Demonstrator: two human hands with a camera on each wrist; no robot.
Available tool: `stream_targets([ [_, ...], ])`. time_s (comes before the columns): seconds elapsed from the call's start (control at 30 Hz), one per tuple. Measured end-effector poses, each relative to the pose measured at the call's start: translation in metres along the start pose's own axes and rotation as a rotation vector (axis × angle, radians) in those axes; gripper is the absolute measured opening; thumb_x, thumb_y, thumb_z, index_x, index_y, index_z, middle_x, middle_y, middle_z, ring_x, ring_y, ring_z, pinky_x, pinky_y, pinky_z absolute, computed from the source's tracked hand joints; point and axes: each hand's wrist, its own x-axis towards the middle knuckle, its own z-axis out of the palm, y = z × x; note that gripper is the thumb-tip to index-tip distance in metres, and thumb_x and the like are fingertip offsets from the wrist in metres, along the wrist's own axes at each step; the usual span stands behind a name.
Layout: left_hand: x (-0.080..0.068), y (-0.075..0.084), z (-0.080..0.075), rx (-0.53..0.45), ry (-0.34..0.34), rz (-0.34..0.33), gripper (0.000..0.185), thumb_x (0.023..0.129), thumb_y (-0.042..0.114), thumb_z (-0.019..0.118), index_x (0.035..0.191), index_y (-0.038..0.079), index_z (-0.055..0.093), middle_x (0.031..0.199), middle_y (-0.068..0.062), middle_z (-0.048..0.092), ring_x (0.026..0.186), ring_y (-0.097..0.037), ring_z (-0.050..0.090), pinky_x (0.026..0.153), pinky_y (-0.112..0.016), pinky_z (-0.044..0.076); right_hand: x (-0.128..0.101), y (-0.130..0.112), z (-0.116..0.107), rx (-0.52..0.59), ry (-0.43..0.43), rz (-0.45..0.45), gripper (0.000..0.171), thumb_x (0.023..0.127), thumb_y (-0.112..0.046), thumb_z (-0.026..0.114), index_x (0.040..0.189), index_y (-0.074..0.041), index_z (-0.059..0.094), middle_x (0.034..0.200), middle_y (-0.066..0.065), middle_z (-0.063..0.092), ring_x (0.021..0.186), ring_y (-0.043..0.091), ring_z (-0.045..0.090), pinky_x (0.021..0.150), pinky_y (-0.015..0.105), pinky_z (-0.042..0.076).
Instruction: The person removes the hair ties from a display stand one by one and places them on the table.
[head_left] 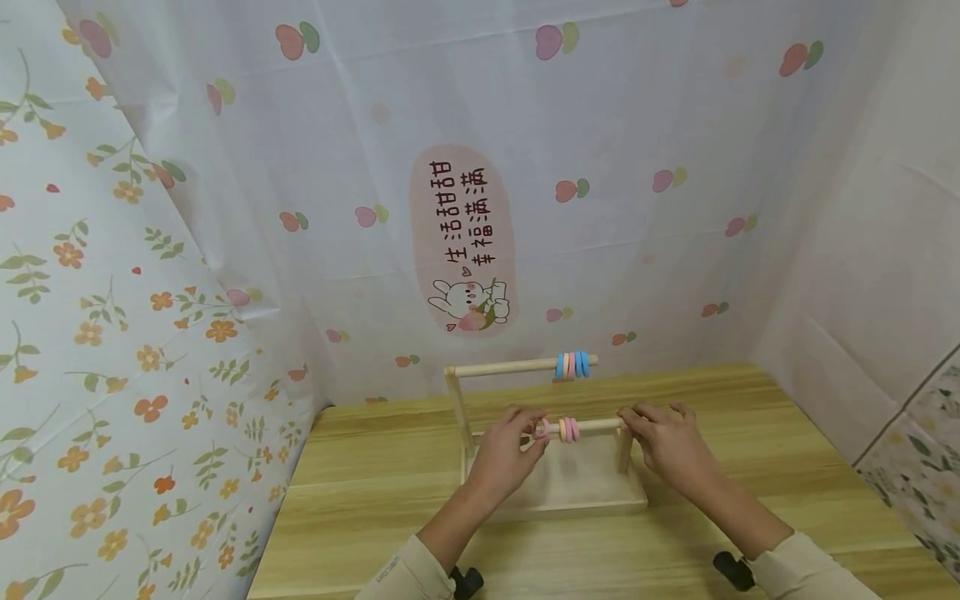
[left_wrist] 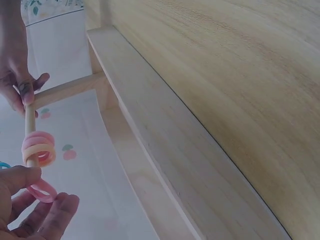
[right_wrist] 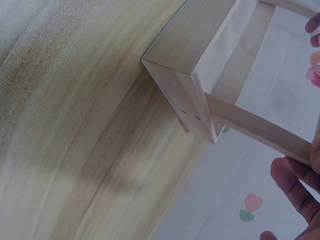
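Between both hands, pink ring point(head_left: 542, 430) pinched by left point(head_left: 504, 451); right point(head_left: 664, 438) gripping rod point(head_left: 592, 425).

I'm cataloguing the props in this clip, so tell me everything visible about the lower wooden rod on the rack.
The lower rod is a thin, pale, unpainted wooden dowel lying level across the front of the wooden rack. Pink and orange rings are threaded on it near its left end. The right hand grips its right end by the short post; the left hand pinches a pink ring at its free left tip.
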Motion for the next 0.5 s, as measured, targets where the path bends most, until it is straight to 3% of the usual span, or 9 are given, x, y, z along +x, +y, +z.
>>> stream_targets([
  [0.3,-0.0034,-0.0041,-0.0058,0.019,0.048,0.043,0.043,0.093,0.019,0.076,0.134,0.018,0.064,0.119,-0.003,0.069,0.101,-0.015,0.071,0.08,-0.022,0.062,0.0013,0.0005,0.0015,-0.024,0.006,-0.014,0.031,0.078,-0.007,0.085,0.106,-0.013,0.075,0.097,0.001,0.07,0.065,0.02,0.069,0.08,0.069,0.055],
  [0.5,-0.0068,-0.0067,-0.0087,0.027,0.071,0.05,0.042,0.092,0.019,0.077,0.132,0.018,0.064,0.117,-0.002,0.069,0.1,-0.015,0.071,0.078,-0.014,0.058,0.0025,-0.0007,0.001,-0.016,0.008,-0.006,0.026,0.08,-0.008,0.084,0.103,-0.014,0.074,0.095,0.001,0.071,0.066,0.02,0.069,0.079,0.069,0.055],
])
